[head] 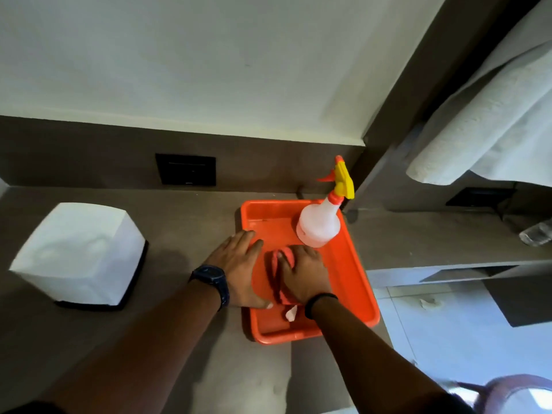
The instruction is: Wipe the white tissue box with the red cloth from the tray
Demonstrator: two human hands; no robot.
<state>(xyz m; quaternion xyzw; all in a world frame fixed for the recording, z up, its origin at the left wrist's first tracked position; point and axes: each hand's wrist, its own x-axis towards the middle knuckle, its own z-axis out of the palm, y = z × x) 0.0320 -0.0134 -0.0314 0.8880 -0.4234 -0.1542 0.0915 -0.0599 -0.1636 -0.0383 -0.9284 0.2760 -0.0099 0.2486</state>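
Note:
The white tissue box (79, 252) sits on a black base at the left of the brown counter, apart from both hands. An orange tray (358, 282) stands at the counter's right end. Inside it lies the folded red cloth (276, 273) with a white tag at its near end. My right hand (304, 274) lies on the cloth with its fingers curled over it. My left hand (239, 264), a dark watch on its wrist, rests flat with spread fingers on the tray's left rim, just left of the cloth.
A white spray bottle (318, 224) with a yellow and orange trigger stands in the tray's far right corner. A black wall plate (185, 169) is behind the counter. White towels (490, 121) hang at the upper right. Beyond the counter's right edge lies a tiled floor (448, 330).

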